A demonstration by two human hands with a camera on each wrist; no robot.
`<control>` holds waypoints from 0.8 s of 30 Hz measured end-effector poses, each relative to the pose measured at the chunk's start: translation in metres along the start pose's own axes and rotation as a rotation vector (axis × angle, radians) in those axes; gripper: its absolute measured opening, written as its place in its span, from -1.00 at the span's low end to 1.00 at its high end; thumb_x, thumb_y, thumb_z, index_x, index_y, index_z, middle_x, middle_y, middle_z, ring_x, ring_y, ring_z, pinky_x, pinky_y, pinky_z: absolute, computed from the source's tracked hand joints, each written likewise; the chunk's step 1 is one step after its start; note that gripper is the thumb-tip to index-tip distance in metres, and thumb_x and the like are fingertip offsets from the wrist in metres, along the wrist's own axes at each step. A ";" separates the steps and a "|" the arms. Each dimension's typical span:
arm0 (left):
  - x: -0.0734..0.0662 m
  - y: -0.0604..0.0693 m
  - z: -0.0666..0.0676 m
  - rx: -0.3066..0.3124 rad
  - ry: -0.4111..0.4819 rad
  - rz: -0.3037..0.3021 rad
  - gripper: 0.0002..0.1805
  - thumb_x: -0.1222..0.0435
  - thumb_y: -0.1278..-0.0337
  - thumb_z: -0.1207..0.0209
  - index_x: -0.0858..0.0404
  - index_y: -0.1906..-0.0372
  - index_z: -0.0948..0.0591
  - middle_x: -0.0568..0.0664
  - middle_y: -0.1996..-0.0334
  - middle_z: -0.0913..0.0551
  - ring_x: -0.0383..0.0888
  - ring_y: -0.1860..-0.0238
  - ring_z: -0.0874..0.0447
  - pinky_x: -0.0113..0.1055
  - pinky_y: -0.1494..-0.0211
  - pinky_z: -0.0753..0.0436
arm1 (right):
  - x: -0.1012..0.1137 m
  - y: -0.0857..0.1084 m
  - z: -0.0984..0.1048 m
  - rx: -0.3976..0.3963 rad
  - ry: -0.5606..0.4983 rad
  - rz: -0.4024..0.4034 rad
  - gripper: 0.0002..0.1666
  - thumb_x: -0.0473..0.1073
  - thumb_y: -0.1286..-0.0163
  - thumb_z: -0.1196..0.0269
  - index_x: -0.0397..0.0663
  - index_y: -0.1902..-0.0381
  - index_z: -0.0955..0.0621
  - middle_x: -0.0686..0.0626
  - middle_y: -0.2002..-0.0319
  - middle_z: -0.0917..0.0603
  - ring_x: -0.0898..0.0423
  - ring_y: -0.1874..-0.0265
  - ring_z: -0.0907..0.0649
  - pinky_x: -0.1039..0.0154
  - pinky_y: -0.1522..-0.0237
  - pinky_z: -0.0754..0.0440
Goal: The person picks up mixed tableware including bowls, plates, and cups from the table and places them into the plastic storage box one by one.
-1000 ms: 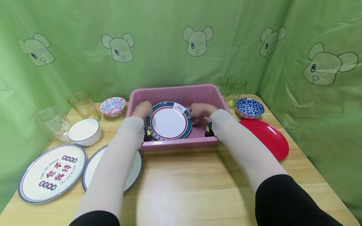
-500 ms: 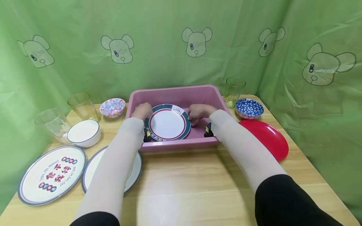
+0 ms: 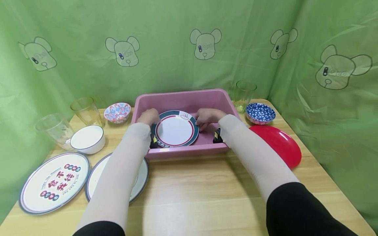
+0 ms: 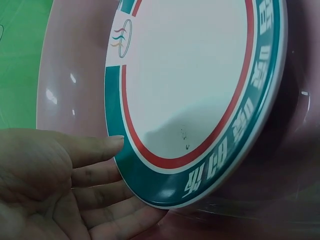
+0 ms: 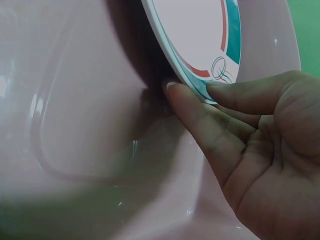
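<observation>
Now, teal-rimmed plate [image 3: 177, 129], between left grip [image 3: 149, 116] and right grip [image 3: 208, 117], edges pinched.

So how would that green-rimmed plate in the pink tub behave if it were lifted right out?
Probably stiff: the plate shows no sag, though pinched only at its edges. It may be slippery, since its green rim has a glossy shine. Being broad and flat, it would likelier slide than roll if pushed in the tub.
</observation>
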State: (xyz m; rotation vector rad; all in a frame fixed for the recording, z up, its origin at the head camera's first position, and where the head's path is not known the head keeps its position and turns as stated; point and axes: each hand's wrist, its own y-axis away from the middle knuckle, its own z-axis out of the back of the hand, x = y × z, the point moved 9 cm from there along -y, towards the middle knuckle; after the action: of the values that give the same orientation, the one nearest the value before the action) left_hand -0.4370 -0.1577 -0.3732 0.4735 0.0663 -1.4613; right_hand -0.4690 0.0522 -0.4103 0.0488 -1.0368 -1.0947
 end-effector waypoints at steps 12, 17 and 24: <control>0.002 -0.001 -0.005 0.023 0.002 0.008 -0.63 0.15 -0.29 -0.19 0.37 0.00 -0.61 0.18 0.10 -0.62 0.09 0.04 -0.58 -0.01 -0.13 -0.56 | 0.003 0.002 0.001 -0.010 0.006 0.002 -0.68 -0.40 -0.48 -0.01 -0.45 -0.10 -0.52 -0.26 0.29 -0.65 -0.04 0.34 -0.72 0.18 0.19 -0.74; -0.002 -0.001 -0.001 -0.005 0.022 -0.052 -0.68 0.19 -0.28 -0.19 0.40 0.09 -0.63 0.21 0.16 -0.64 0.09 0.14 -0.60 -0.04 -0.09 -0.58 | 0.009 0.009 0.000 0.006 0.015 0.020 -0.53 -0.41 -0.46 -0.01 -0.49 -0.29 -0.38 -0.38 0.01 -0.60 -0.13 0.19 -0.71 0.12 0.08 -0.71; -0.011 0.001 0.014 -0.044 0.077 -0.126 -0.69 0.18 -0.37 -0.11 0.38 0.11 -0.62 0.12 0.30 -0.63 0.04 0.24 -0.62 -0.18 0.14 -0.63 | 0.025 0.026 0.016 -0.021 0.041 0.064 -0.39 -0.42 -0.42 0.03 -0.53 -0.39 -0.18 -0.47 -0.17 -0.48 -0.26 -0.01 -0.63 0.05 -0.03 -0.66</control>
State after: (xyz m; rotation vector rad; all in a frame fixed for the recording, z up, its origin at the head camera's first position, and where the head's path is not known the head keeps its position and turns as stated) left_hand -0.4406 -0.1526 -0.3563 0.4972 0.1924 -1.5616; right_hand -0.4604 0.0536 -0.3716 0.0213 -0.9836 -1.0419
